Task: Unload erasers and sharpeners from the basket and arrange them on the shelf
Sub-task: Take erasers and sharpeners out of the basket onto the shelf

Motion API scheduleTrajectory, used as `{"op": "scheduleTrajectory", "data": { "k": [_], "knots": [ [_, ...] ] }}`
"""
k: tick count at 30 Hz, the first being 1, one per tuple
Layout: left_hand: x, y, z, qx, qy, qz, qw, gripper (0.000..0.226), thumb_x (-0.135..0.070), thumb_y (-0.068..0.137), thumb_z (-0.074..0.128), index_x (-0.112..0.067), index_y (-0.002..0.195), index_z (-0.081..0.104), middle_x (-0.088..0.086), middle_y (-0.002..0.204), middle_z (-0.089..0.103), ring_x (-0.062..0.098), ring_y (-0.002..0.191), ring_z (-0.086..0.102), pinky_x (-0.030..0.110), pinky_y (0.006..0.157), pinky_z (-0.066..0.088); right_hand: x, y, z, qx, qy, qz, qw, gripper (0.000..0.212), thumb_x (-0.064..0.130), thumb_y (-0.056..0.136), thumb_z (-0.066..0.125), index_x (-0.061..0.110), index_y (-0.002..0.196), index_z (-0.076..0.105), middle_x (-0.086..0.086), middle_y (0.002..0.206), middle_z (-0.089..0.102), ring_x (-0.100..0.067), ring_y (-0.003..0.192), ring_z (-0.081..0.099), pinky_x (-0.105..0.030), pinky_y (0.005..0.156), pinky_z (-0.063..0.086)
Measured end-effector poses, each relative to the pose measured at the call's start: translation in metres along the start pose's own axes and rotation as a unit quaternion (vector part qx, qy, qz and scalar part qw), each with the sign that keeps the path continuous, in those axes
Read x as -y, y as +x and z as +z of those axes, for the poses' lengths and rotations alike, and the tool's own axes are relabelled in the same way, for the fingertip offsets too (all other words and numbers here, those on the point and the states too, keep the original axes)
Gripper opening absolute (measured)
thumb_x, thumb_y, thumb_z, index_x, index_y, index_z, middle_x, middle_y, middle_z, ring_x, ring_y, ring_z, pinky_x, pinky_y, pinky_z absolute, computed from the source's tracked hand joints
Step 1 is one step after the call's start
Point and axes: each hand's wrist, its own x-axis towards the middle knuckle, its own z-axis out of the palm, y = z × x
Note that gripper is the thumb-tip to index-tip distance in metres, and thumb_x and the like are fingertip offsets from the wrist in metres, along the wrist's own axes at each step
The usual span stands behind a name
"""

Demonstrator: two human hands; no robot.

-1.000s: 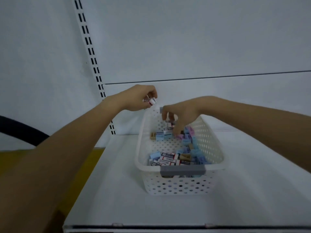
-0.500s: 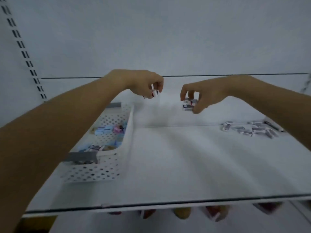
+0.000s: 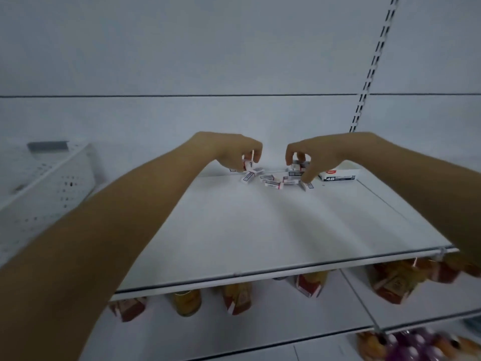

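- Erasers (image 3: 273,178), white with dark and red sleeves, lie in a loose pile at the back of the white shelf (image 3: 260,230). Their print is too small to read.
- The left hand (image 3: 234,149) is at the pile's left end, fingers curled round a few erasers just above the loose ones.
- The right hand (image 3: 309,155) is at the pile's right end, pinching a small stack, with one finger reaching down among the loose ones.
- Half a second ago both hands carried these erasers in mid-air, left of the pile. Now they are down at it.
- Just right of the pile lies a flat white box (image 3: 338,175) marked "4B". Its other print is blurred.
- The white perforated basket (image 3: 46,183) stands well left of the pile, now cut by the frame edge.
- Below the pile, under the shelf, are blurred red and orange packs (image 3: 234,298).
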Motion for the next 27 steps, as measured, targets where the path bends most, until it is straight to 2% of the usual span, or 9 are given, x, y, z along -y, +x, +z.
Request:
{"op": "scheduleTrajectory", "data": {
  "k": [2, 9, 13, 15, 17, 20, 24, 26, 27],
  "knots": [
    [-0.01, 0.011, 0.007, 0.005, -0.015, 0.008, 1.0, 0.03, -0.004, 0.083, 0.051, -0.02, 0.108, 0.049, -0.007, 0.098, 0.054, 0.018, 0.083, 0.048, 0.03, 0.079, 0.042, -0.014, 0.01, 0.01, 0.002, 0.014, -0.008, 1.0, 0.047, 0.028, 0.075, 0.069, 0.032, 0.114, 0.043, -0.002, 0.113, 0.052, -0.014, 0.067, 0.052, -0.025, 0.061, 0.04],
    [-0.011, 0.054, 0.033, 0.033, -0.041, 0.013, 0.999, 0.032, -0.011, 0.082, 0.06, -0.021, 0.112, 0.054, -0.005, 0.101, 0.048, 0.016, 0.087, 0.05, 0.027, 0.075, 0.043, -0.028, 0.047, 0.029, 0.0, 0.046, -0.015, 0.999, 0.057, 0.023, 0.074, 0.07, 0.029, 0.124, 0.042, -0.005, 0.115, 0.045, -0.027, 0.093, 0.056, -0.045, 0.084, 0.051],
    [-0.004, 0.069, 0.04, 0.054, -0.088, -0.006, 0.995, 0.044, -0.013, 0.08, 0.066, -0.021, 0.119, 0.048, -0.008, 0.095, 0.049, 0.009, 0.072, 0.052, 0.02, 0.061, 0.04, -0.031, 0.066, 0.035, -0.006, 0.041, -0.031, 0.999, 0.067, 0.016, 0.078, 0.066, 0.028, 0.136, 0.034, -0.007, 0.125, 0.037, -0.027, 0.106, 0.05, -0.041, 0.093, 0.044],
    [0.0, 0.07, 0.041, 0.068, -0.097, -0.013, 0.993, 0.055, -0.016, 0.077, 0.071, -0.023, 0.124, 0.044, -0.004, 0.108, 0.052, 0.013, 0.084, 0.057, 0.022, 0.068, 0.043, -0.03, 0.073, 0.036, 0.018, 0.028, -0.049, 0.998, 0.073, 0.012, 0.079, 0.064, 0.027, 0.141, 0.029, -0.007, 0.13, 0.038, -0.027, 0.115, 0.048, -0.041, 0.095, 0.043],
    [0.004, 0.067, 0.04, 0.081, -0.072, -0.03, 0.994, 0.067, -0.026, 0.074, 0.075, -0.027, 0.131, 0.04, -0.003, 0.119, 0.047, 0.017, 0.103, 0.053, 0.029, 0.087, 0.044, -0.031, 0.079, 0.036, 0.037, 0.029, -0.071, 0.996, 0.075, 0.014, 0.081, 0.063, 0.026, 0.144, 0.024, -0.006, 0.137, 0.038, -0.027, 0.124, 0.044, -0.039, 0.1, 0.04],
    [0.009, 0.062, 0.042, 0.065, -0.047, -0.046, 0.996, 0.071, -0.043, 0.073, 0.073, -0.03, 0.134, 0.04, -0.003, 0.128, 0.038, 0.018, 0.12, 0.043, 0.037, 0.103, 0.037, -0.037, 0.085, 0.038, 0.048, 0.023, -0.087, 0.995, 0.074, 0.032, 0.089, 0.057, 0.024, 0.147, 0.012, -0.001, 0.153, 0.019, -0.02, 0.14, 0.022, -0.034, 0.11, 0.021],
    [0.014, 0.062, 0.059, 0.044, -0.026, -0.066, 0.997, 0.066, -0.062, 0.081, 0.052, -0.03, 0.137, 0.037, 0.001, 0.14, 0.032, 0.023, 0.132, 0.028, 0.042, 0.11, 0.027, -0.043, 0.094, 0.057, 0.057, -0.049, -0.12, 0.99, 0.057, 0.037, 0.1, 0.029, 0.019, 0.149, 0.004, -0.001, 0.156, 0.004, -0.021, 0.143, 0.004, -0.036, 0.115, 0.007],
    [0.014, 0.062, 0.077, 0.026, -0.046, -0.071, 0.996, 0.08, -0.077, 0.077, 0.037, -0.026, 0.14, 0.032, 0.001, 0.143, 0.033, 0.025, 0.135, 0.026, 0.041, 0.111, 0.025, -0.046, 0.098, 0.07, 0.048, -0.052, -0.106, 0.992, 0.049, 0.025, 0.102, 0.02, 0.011, 0.148, 0.007, -0.008, 0.156, -0.005, -0.024, 0.143, -0.002, -0.036, 0.114, 0.006],
    [0.013, 0.061, 0.087, 0.015, -0.055, -0.079, 0.995, 0.089, -0.08, 0.076, 0.029, -0.025, 0.145, 0.022, -0.002, 0.15, 0.025, 0.024, 0.141, 0.018, 0.041, 0.114, 0.02, -0.048, 0.098, 0.074, 0.028, -0.048, -0.117, 0.992, 0.048, 0.022, 0.102, 0.019, 0.009, 0.147, 0.009, -0.012, 0.155, -0.008, -0.026, 0.143, -0.004, -0.038, 0.114, 0.008]
  ]
}}
